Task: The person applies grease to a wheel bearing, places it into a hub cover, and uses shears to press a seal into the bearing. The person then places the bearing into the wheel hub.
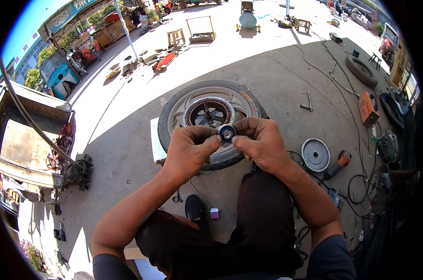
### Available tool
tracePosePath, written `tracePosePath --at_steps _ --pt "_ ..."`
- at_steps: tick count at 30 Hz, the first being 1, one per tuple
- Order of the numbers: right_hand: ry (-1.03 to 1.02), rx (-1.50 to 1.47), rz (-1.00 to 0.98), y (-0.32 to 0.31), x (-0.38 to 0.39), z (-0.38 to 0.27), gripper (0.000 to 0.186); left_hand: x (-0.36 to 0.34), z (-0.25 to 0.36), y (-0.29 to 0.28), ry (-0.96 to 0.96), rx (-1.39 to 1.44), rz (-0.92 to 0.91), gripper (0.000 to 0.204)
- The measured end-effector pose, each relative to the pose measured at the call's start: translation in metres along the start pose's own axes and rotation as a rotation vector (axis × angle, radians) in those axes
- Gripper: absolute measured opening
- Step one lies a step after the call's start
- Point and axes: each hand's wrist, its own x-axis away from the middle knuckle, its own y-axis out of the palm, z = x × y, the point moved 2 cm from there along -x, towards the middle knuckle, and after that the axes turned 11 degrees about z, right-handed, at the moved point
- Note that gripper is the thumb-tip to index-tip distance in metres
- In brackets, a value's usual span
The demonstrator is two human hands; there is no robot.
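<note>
Looks like a small bearing (227, 128), ring-shaped, with dark blue face and paler middle; is pinched between left hand (193, 148) and right hand (263, 143), showing its round side.

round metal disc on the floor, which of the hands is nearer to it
Right. The right hand is just left of the round metal disc in the picture; the left hand is farther left, beyond the small ring both hold.

Open-air repair workshop — hub-motor wheel (209, 112), loose tyre (363, 80), grinder (338, 164).
</note>
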Motion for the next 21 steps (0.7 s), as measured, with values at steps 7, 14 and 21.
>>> tracePosePath --at_steps 7,14,21 --pt "-0.037 0.076 -0.061 -0.0058 -0.0010 0.0030 0.023 -0.0009 0.0030 -0.0059 0.014 0.001 -0.028 0.026" --pt "0.024 0.066 -0.158 -0.0067 0.0017 0.0031 0.027 0.0000 0.0063 -0.0092 0.024 -0.046 -0.028 0.027" --pt "0.024 0.065 -0.173 -0.0066 0.0030 0.0045 0.029 0.0017 0.0083 -0.0068 0.014 -0.062 -0.054 0.030"
